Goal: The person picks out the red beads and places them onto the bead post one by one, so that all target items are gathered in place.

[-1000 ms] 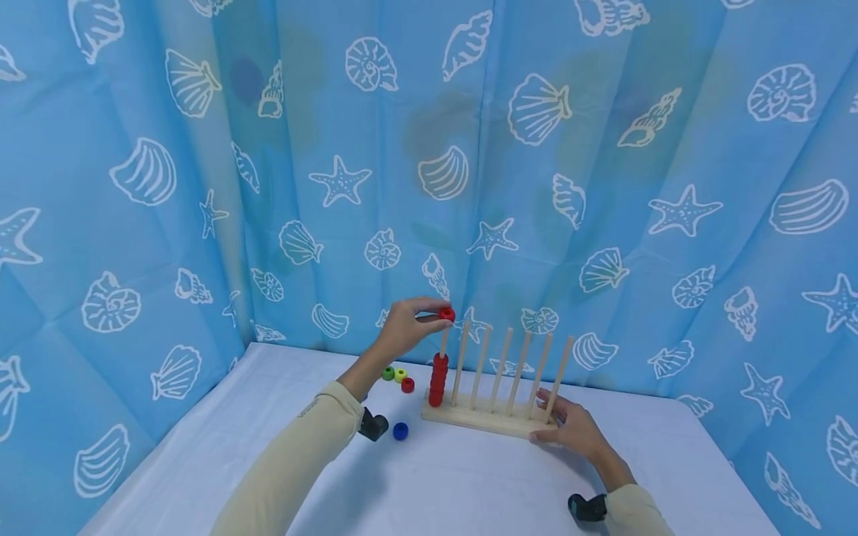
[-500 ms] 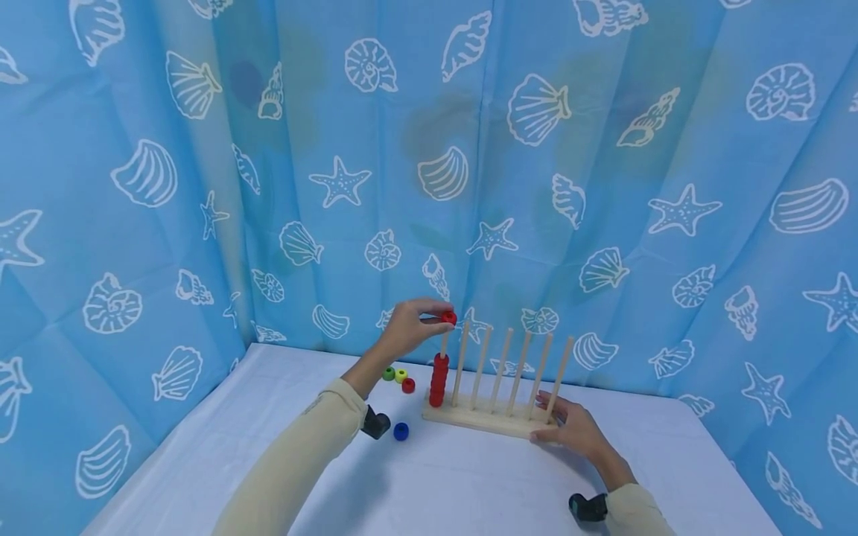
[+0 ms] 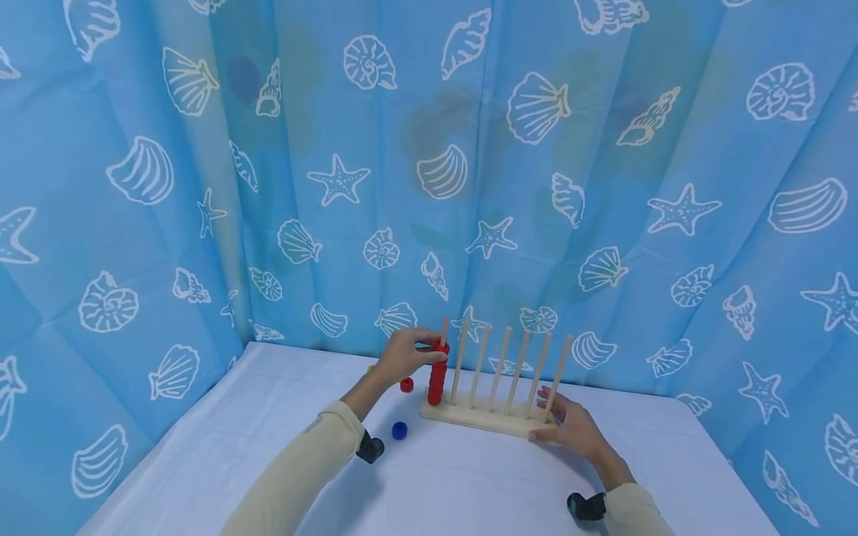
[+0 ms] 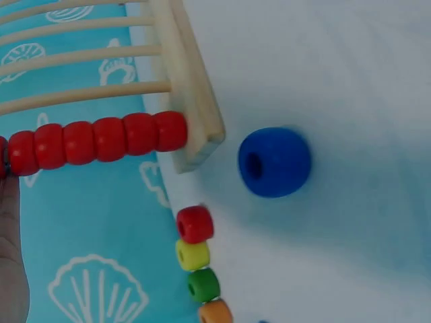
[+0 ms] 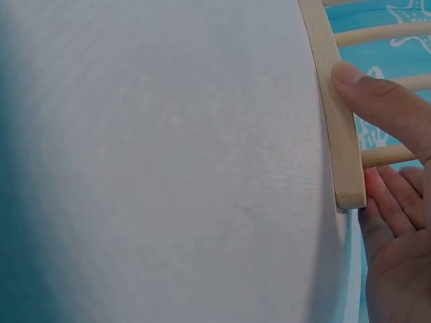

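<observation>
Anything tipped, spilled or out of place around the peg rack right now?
Nothing stands out. The wooden rack sits flat, its pegs upright, red beads stacked neatly on the leftmost peg. Loose beads, a blue one among them, lie on the table beside it.

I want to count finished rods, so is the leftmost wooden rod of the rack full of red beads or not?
Not full. The red wooden beads reach near the leftmost wooden rod's top, but bare tip shows above them.
</observation>
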Action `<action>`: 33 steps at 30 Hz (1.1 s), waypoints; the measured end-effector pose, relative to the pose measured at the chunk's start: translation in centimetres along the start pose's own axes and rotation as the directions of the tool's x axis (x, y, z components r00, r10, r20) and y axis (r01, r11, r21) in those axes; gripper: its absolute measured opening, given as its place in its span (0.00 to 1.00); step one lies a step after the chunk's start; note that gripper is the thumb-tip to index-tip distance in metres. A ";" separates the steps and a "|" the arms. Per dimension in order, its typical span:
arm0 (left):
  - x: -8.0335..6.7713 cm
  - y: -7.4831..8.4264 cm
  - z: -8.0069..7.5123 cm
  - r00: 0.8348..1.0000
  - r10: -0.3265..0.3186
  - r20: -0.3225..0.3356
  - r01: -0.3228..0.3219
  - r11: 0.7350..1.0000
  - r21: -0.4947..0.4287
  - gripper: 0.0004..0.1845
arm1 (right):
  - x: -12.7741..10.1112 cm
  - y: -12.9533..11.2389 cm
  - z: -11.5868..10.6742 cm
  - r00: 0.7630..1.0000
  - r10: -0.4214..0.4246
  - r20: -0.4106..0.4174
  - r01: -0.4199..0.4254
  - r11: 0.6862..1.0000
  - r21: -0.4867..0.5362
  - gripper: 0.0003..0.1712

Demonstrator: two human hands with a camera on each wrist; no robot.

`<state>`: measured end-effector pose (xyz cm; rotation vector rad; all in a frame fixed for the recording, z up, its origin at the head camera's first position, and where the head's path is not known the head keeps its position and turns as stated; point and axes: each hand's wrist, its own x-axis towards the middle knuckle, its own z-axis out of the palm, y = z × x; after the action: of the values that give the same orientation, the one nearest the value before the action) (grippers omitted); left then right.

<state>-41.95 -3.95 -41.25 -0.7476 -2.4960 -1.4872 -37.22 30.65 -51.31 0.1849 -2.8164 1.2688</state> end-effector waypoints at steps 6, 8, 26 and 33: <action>-0.3 -0.3 0.3 1.000 -0.006 -0.005 0.006 0.999 -0.034 0.19 | -0.1 0.2 0.2 1.000 -0.008 -0.015 0.008 1.000 0.018 0.64; -0.3 -0.4 0.3 1.000 0.003 -0.005 -0.003 0.999 -0.038 0.19 | -0.2 0.1 0.2 1.000 -0.001 -0.018 0.001 1.000 0.012 0.67; -0.6 -0.5 0.6 0.999 -0.047 -0.002 0.047 0.998 -0.052 0.18 | -0.1 0.6 0.2 1.000 0.029 0.003 -0.029 1.000 -0.013 0.68; -0.6 -0.9 0.4 0.999 -0.034 -0.008 0.033 0.995 -0.096 0.20 | 0.1 0.6 0.0 0.999 0.036 0.009 -0.036 0.999 -0.007 0.66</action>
<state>-41.80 -4.15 -42.43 -0.7150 -2.4568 -1.6286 -37.39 30.98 -51.75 0.1401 -2.8436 1.2685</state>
